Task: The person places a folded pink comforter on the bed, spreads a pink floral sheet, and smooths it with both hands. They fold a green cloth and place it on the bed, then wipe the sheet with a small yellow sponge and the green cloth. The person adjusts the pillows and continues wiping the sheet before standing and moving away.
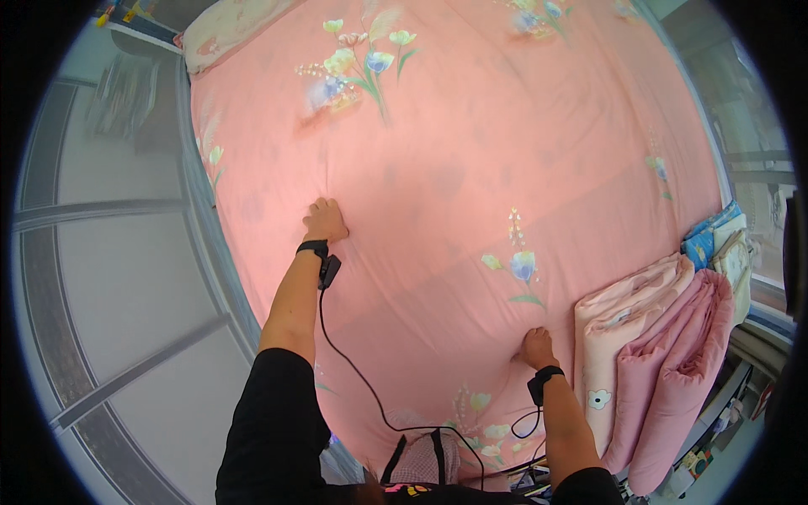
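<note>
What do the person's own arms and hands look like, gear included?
Black sleeves end around the elbows. The left hand and right hand wear no gloves. Each wrist carries a black strap with a small black box; a thin black cable leads from each box.

No words or numbers can be read. At the bottom centre, the colourful print (410, 489) on the black shirt (273, 433) is illegible.
</note>
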Demonstrator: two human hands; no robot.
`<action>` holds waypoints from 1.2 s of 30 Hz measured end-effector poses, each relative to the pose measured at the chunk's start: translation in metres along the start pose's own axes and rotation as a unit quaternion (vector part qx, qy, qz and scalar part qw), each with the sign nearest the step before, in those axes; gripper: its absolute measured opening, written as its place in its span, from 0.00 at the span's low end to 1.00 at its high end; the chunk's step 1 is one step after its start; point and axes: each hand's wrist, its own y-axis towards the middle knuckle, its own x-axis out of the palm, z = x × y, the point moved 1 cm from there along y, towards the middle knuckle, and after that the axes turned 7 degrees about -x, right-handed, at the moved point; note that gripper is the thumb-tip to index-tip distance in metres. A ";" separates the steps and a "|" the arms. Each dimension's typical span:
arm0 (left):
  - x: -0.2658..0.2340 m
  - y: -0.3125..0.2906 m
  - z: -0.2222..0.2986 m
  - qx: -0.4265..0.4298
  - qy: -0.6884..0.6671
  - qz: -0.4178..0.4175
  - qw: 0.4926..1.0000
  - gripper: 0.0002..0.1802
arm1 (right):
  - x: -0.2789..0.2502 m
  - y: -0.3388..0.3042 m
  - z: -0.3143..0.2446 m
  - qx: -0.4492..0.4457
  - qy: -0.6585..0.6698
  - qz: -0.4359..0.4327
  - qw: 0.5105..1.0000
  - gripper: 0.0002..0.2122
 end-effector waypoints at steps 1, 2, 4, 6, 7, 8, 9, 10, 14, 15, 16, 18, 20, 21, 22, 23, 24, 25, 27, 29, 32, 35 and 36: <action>-0.002 0.000 0.001 -0.002 0.036 0.006 0.999 0.34 | -0.001 0.000 0.001 -0.013 -0.004 0.004 1.000 0.36; -0.004 0.001 0.002 0.015 0.066 0.013 0.998 0.35 | -0.001 0.001 0.003 -0.022 -0.003 -0.008 1.000 0.36; -0.005 0.003 0.002 0.025 0.060 0.015 0.998 0.34 | -0.001 0.000 0.005 -0.027 0.005 -0.009 1.000 0.35; -0.005 0.007 0.002 0.029 0.064 0.013 0.997 0.37 | -0.001 -0.003 0.005 -0.023 0.017 0.007 1.000 0.35; -0.004 0.011 0.002 0.026 0.068 0.007 0.997 0.38 | 0.000 -0.004 0.005 -0.026 0.025 0.018 0.999 0.34; -0.003 0.014 0.002 0.022 0.073 0.001 0.997 0.38 | 0.000 -0.007 0.005 -0.029 0.036 0.022 0.999 0.33; -0.002 0.018 0.001 0.026 0.071 -0.001 0.997 0.39 | 0.000 -0.006 0.005 -0.020 0.051 0.025 0.998 0.32; -0.001 0.021 0.001 0.025 0.071 -0.015 0.997 0.41 | -0.001 -0.007 0.006 -0.024 0.015 0.006 1.000 0.29; 0.000 0.028 -0.003 0.044 0.062 -0.025 0.997 0.40 | -0.019 0.015 0.028 -0.209 0.100 -0.224 0.947 0.19; 0.000 0.029 -0.003 0.046 0.062 -0.026 0.997 0.40 | -0.038 0.030 0.047 -0.205 0.170 -0.178 0.947 0.17; 0.000 0.029 -0.004 0.047 0.071 -0.030 0.996 0.39 | -0.060 0.047 0.067 -0.218 0.247 -0.139 0.934 0.16; 0.000 0.031 -0.004 0.052 0.059 -0.040 0.996 0.38 | -0.112 0.091 0.094 -0.185 0.387 -0.028 0.903 0.15; 0.001 0.033 -0.005 0.043 0.061 -0.046 0.996 0.35 | -0.182 0.142 0.105 -0.140 0.581 0.254 0.761 0.16; 0.001 0.033 -0.006 0.051 0.049 -0.031 0.997 0.34 | -0.230 0.177 0.103 -0.025 0.314 0.415 0.854 0.18; 0.003 0.034 -0.006 0.049 0.074 -0.023 0.996 0.34 | -0.277 0.208 0.087 0.022 0.029 0.520 0.853 0.17; 0.004 0.035 -0.007 0.058 0.062 -0.002 0.996 0.34 | -0.311 0.260 0.050 0.090 0.093 0.487 0.864 0.20; 0.005 0.035 -0.006 0.066 0.058 -0.005 0.996 0.34 | -0.346 0.303 0.012 0.155 0.140 0.469 0.858 0.23; 0.007 0.036 -0.005 0.067 0.033 0.010 0.997 0.34 | -0.371 0.354 -0.045 0.207 0.123 0.502 0.831 0.27; 0.010 0.038 -0.003 0.055 0.019 -0.023 0.998 0.35 | -0.403 0.439 -0.168 0.155 -0.077 0.475 0.863 0.30; 0.011 0.038 0.001 0.042 0.046 -0.024 0.998 0.35 | -0.407 0.493 -0.286 0.030 -0.156 0.464 0.872 0.31; 0.012 0.036 0.005 0.027 0.055 -0.021 0.998 0.34 | -0.412 0.497 -0.374 -0.300 0.072 0.508 0.804 0.28; 0.012 0.036 0.007 0.033 0.061 -0.006 0.998 0.33 | -0.458 0.480 -0.364 -0.621 0.026 0.336 0.707 0.23; 0.012 0.036 0.007 0.021 0.077 -0.016 0.997 0.33 | -0.483 0.485 -0.348 -0.598 0.046 0.357 0.716 0.15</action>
